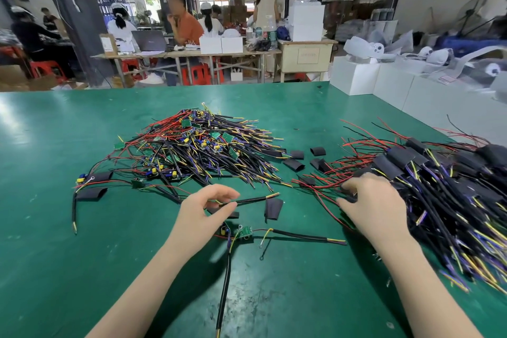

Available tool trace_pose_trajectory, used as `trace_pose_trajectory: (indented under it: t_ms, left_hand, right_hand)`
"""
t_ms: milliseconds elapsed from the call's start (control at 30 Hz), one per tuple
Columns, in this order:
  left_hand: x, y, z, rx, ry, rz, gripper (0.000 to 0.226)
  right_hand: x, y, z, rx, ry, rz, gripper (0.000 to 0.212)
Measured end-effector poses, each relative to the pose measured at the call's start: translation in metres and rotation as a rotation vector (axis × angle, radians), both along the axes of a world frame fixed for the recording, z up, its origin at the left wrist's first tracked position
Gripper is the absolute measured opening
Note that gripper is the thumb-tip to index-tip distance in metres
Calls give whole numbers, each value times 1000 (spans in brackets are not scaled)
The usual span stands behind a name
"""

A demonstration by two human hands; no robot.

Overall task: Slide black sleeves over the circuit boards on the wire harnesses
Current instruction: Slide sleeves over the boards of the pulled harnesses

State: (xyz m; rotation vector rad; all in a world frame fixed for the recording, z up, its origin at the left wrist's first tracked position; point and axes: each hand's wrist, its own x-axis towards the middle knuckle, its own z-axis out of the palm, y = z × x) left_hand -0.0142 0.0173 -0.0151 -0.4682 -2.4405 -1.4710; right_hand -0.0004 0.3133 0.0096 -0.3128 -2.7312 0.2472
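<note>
My left hand [204, 207] pinches a thin black cable [251, 198] with coloured wire tips, low over the green table. Just below it lies a harness with a bare green circuit board [245, 232]. A loose black sleeve [273, 208] lies right of that cable. My right hand [375, 207] rests, fingers spread, on the edge of the sleeved harness pile [439, 186] at the right; whether it grips anything I cannot tell. A big heap of harnesses with bare boards [197, 145] sits at the table's middle.
Several loose black sleeves [296, 163] lie between the two piles, and more sleeves [92, 193] lie at the left with a harness. White boxes [356, 77] line the table's far right. People work at tables [175, 53] behind.
</note>
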Motion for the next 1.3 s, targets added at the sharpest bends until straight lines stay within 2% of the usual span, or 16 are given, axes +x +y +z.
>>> trace_pose_trajectory:
  t_ms: [100,167,300,400,667,833,967,1100,1233,1300]
  left_hand:
    - [-1,-2,1,-47,35,51,21]
    - [-2,-5,1,-45,41,101,21]
    - [-6,-10,-2,-31,-3,182,20]
    - [-9,-14,-3,-13,-24,192,17]
    - [-16,-15,-7,-21,-41,208,11]
    - [-18,-9,-13,-22,-53,210,12]
    - [-23,-11,-13,-79,-3,217,14]
    - [-44,-19,-5,-287,109,262,27]
    - [-76,-28,-1,-733,61,264,46]
    - [-88,-34,1,-947,63,245,45]
  right_hand:
    - [-11,-12,4,-80,171,132,14]
    - [-29,-20,8,-77,154,222,14]
    - [-73,-27,10,65,-126,271,24]
    - [-92,-28,11,109,-322,281,22]
    - [-114,-28,24,115,-469,341,28]
    - [-117,-27,19,169,-417,350,18]
    - [-118,-31,13,259,-217,349,21]
    - [-114,-41,13,184,-79,400,20]
    - [-95,-58,7,130,16,516,22]
    - [-82,-64,4,75,71,564,20]
